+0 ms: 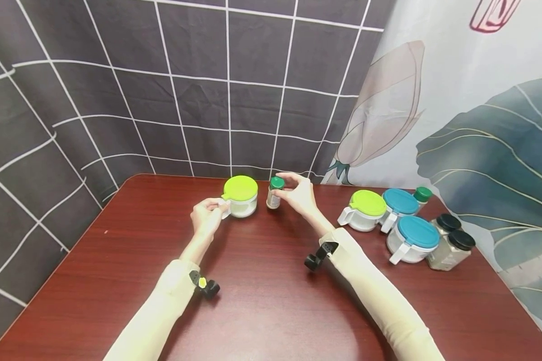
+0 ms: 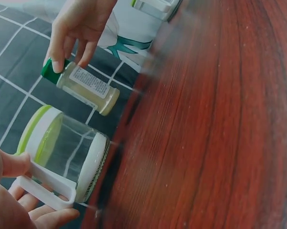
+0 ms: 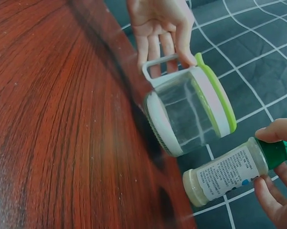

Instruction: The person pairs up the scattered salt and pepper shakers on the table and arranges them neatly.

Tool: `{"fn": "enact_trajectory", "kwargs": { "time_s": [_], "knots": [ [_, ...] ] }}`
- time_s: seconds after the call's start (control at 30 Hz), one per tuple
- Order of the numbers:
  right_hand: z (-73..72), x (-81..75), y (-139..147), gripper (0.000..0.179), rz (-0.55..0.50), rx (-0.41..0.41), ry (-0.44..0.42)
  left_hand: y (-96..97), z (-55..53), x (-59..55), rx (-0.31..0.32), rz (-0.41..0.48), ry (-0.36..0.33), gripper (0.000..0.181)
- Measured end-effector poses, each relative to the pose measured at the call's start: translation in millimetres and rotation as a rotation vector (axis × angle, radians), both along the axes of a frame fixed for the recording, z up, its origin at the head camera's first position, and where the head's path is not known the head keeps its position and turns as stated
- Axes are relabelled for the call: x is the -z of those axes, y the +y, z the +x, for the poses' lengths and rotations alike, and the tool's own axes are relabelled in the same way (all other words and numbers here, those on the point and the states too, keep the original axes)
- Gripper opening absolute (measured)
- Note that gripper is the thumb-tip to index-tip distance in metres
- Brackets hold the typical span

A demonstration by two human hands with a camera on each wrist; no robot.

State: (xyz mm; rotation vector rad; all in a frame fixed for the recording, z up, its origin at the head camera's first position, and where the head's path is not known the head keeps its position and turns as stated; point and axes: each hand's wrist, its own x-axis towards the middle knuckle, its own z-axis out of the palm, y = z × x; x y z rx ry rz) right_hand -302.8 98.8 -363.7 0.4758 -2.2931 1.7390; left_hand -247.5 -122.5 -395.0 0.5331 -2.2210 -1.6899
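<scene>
My left hand point(image 1: 206, 218) grips the white handle of a clear jar point(image 1: 243, 207) with a lime-green lid, at the back of the table. The jar looks empty in both wrist views. Just right of it, my right hand point(image 1: 300, 195) pinches a small seasoning bottle point(image 1: 273, 199) near its green cap, thumb on one side and fingers on the other. A printed label and pale contents show on the bottle point(image 3: 225, 172) in the right wrist view. Jar and bottle are upright, side by side with a small gap. Whether their bases touch the table, I cannot tell.
On the right of the dark red table point(image 1: 253, 301) stand another lime-lidded jar point(image 1: 363, 219), two blue-lidded jars point(image 1: 413, 250), a green-capped bottle point(image 1: 422, 194) and two black-capped bottles point(image 1: 449, 253). A grey gridded curtain point(image 1: 198, 105) hangs along the back edge.
</scene>
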Motion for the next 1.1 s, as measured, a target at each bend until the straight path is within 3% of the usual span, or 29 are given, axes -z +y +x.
{"fn": "enact_trajectory", "kwargs": {
  "time_s": [0.1,0.77,1.1],
  "knots": [
    [-12.3,13.1,-1,0.045,0.007,0.007,0.002,-2.2,-2.3,1.6,-0.008,0.006,0.004,0.02],
    [-17.2,21.3,-15,0.045,0.07,0.015,-0.033,-10.7,-6.3,4.9,-0.072,0.001,-0.018,0.023],
    [-20.5,23.2,-25,0.044,0.064,-0.002,-0.051,-12.9,-8.9,6.4,-0.075,0.028,-0.003,0.022]
  ]
}}
